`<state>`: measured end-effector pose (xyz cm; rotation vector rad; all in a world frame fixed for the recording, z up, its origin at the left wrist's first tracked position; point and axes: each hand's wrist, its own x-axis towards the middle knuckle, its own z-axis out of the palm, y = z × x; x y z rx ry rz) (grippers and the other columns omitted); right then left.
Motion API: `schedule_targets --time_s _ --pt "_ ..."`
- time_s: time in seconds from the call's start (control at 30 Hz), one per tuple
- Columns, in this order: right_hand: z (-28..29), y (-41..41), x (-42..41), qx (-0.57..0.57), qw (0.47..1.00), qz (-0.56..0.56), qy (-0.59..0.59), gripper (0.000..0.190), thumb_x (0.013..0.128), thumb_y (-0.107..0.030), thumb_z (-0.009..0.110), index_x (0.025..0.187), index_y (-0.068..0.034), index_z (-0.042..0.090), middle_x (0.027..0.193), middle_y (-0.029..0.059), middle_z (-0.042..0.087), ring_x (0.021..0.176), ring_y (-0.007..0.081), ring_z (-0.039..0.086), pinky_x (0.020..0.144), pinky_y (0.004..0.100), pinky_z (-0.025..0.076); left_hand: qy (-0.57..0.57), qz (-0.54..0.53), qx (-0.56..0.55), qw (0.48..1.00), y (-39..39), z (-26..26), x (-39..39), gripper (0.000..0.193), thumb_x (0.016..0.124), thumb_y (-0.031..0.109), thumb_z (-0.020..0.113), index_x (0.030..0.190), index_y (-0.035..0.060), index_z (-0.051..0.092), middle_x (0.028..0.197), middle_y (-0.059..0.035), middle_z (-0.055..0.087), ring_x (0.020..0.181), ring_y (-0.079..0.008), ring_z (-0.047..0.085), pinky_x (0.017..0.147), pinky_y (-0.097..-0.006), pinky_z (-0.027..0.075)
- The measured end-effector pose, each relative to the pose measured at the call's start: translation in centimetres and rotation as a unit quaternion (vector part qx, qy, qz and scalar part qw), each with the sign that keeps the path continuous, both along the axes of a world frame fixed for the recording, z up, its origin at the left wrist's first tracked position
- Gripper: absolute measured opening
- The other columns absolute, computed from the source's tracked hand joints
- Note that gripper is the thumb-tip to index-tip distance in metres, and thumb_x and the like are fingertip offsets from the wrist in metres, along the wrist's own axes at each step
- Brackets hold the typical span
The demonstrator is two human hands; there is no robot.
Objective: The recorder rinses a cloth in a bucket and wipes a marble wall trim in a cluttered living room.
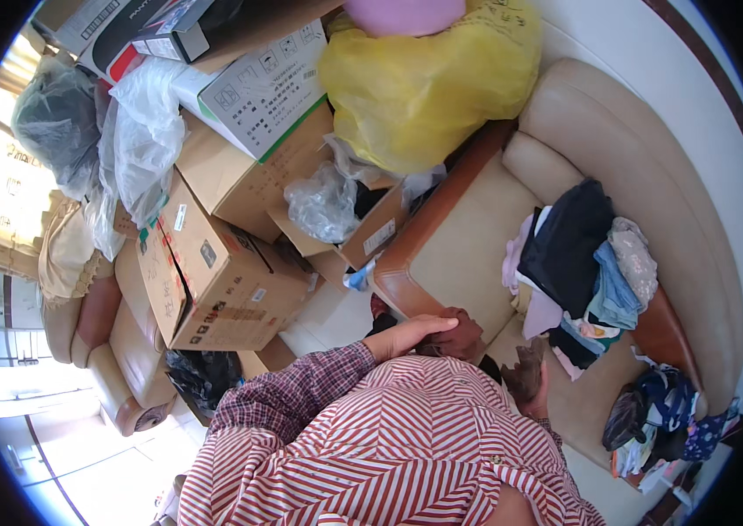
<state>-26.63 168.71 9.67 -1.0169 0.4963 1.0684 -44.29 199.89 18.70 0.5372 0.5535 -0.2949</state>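
My left hand (404, 336) grips a bunched reddish-brown cloth (455, 336), thumb on top, in front of my striped front. On the other side, my right hand (539, 392) holds a thin dark-brown cloth (524, 369), its fingers partly hidden behind it. Both cloths are crumpled, and I cannot tell what kind of garments they are. Just beyond my right hand, a pile of folded clothes (565, 253) lies on the beige leather sofa (460, 230). Black, lilac, blue and floral pieces show in it.
Stacked cardboard boxes (233, 289) stand at the left. Clear plastic (325, 200) spills from an open carton (365, 240). A large yellow plastic bag (430, 92) sits at the sofa's far end. More clothes (664, 421) lie at the right; a leather armchair (138, 342) stands at the left.
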Motion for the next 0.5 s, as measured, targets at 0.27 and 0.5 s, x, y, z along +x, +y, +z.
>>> schedule_targets --time_s 0.27,0.5 --pt "4.4 8.8 -4.2 0.004 0.988 0.017 -0.155 0.055 0.093 -0.049 0.032 0.130 -0.010 0.041 0.111 0.0107 0.054 0.102 0.0220 0.053 0.090 0.0389 0.046 0.034 -0.030 -0.058 0.997 6.8 -3.7 0.4 0.046 0.088 0.033 0.055 0.123 0.0034 0.047 0.115 -0.0075 0.058 0.103 -0.0181 0.056 0.090 -0.0328 0.045" --pt "4.4 7.2 -5.2 0.052 0.993 -0.069 -0.078 0.058 0.092 -0.051 0.032 0.126 -0.006 0.045 0.112 0.0119 0.055 0.104 0.0244 0.052 0.091 0.0382 0.046 0.018 -0.020 -0.082 0.996 8.2 -4.3 2.0 0.044 0.088 0.031 0.055 0.123 0.0048 0.047 0.121 -0.0082 0.054 0.109 -0.0195 0.053 0.094 -0.0354 0.042"
